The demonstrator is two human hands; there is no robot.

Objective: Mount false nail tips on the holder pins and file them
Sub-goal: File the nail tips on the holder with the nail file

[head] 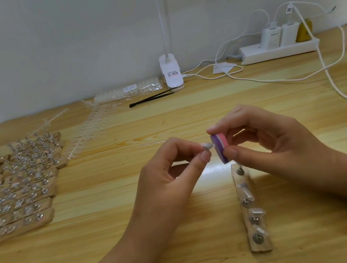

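Clear nail tip (208, 146) meets a small filing block (221, 148) above the tabletop (188, 117).

Fingers (204, 156) of the left hand (168, 174) pinch the tip, its free end held up to the purple-and-pink block, which the right hand (268, 135) grips between thumb and forefinger. Just below the right hand a wooden holder strip (252, 210) lies on the tabletop, with clear tips on several of its pins. At far left, filled holders (16, 193) sit packed in rows. Loose tip strips (89, 132), black tweezers (150, 98), a clip lamp (171, 73) and a power strip (278, 50) lie along the wall.
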